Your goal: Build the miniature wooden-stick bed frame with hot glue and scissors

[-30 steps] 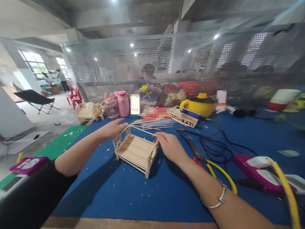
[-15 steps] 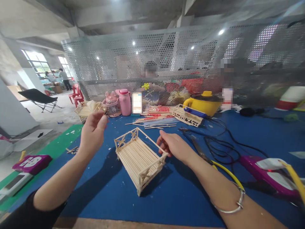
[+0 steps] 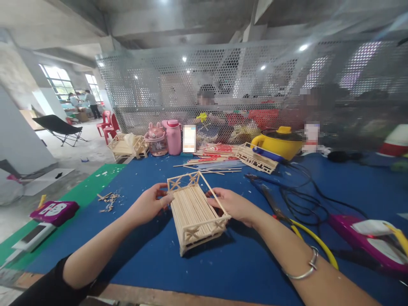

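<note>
A small bed-like frame of pale wooden sticks (image 3: pixel 193 208) sits on the blue table, with a flat slatted deck and crossed-stick panels at both ends. Its right side carries a long thin rail; the left side has none. At the left edge, my left hand (image 3: pixel 151 204) holds the frame, its thumb on top of the deck and the fingers partly hidden behind. My right hand (image 3: pixel 231 204) grips the opposite edge, fingertips reaching under the rail onto the slats. A silver bangle circles the right wrist.
Behind lie loose sticks (image 3: pixel 219 155), another stick model (image 3: pixel 256 158), a yellow pot (image 3: pixel 277 142) and a pink bottle (image 3: pixel 174 138). Pliers (image 3: pixel 263 193) and black cables (image 3: pixel 296 187) are at right, near a purple device (image 3: pixel 363 238). Stick scraps (image 3: pixel 109 201) lie left.
My left hand has come down from the upper left onto the frame's left edge. My right hand has closed on the right side. The view has shifted slightly.
</note>
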A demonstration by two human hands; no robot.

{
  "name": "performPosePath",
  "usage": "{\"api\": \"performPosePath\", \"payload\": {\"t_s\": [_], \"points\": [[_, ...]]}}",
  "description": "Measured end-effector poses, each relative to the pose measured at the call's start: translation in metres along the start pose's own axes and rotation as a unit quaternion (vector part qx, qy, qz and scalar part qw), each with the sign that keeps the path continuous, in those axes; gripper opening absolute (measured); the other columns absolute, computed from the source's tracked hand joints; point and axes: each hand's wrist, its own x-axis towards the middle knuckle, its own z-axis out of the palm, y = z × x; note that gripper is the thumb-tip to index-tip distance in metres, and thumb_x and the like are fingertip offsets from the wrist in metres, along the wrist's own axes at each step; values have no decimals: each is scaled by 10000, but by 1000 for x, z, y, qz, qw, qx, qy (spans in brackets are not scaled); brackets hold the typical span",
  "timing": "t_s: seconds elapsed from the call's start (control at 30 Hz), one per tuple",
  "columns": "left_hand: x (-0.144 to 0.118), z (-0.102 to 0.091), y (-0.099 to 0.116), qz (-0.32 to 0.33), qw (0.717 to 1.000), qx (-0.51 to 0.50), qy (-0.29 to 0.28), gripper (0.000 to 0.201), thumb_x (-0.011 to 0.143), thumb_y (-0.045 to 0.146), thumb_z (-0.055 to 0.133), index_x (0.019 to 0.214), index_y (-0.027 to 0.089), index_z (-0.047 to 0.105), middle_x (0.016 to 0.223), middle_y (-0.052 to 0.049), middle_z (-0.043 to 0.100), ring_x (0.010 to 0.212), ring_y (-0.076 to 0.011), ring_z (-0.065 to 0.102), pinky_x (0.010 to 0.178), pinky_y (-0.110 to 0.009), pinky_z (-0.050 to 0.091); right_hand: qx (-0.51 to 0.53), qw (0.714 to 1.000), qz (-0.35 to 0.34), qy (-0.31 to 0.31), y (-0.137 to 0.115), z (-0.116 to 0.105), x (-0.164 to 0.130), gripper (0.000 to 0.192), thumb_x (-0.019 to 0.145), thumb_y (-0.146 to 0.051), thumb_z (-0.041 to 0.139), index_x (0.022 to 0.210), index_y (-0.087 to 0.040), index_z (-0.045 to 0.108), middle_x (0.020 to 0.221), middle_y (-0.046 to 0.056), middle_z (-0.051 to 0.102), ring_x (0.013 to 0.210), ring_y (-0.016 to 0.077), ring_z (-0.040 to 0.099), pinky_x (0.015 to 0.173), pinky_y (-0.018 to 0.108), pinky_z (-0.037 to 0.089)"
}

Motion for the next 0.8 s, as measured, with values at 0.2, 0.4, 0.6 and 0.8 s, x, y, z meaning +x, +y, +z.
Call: {"api": "performPosePath", "payload": {"t_s": [0.2,0.4,0.6,0.8], "points": [[-11,-4,22,155,930,237,235,435,770,474,600,1108,205,543,1212,-103,551,1090,-274,528,935,-432,410,15,999,-16,26,6,-1,5,237,774,-344,553,947,-183,568,625,-38,547,471,77,463,448,197,374],[27,0,25,124,965,-100,207,427,810,560,498,1015,187,528,1047,-87,635,1040,-228,580,922,-392,430,-84,951,-171,242,-17,-14,-8,283,782,-239,472,1047,-197,563,763,-5,591,620,120,521,584,245,415],[47,-1,10,77,952,-287,78,582,798,687,410,971,151,558,874,-78,679,829,-201,651,812,-360,481,-520,781,-337,76,-76,8,-17,307,811,-142,441,943,-233,702,861,41,706,799,181,595,722,318,380],[32,8,-4,51,947,-318,-21,698,785,721,392,1130,135,552,1003,-123,692,936,-247,651,904,-412,449,-703,677,-214,41,-98,41,-1,290,767,-135,481,1008,-154,641,845,106,715,732,230,627,663,350,326]]}}
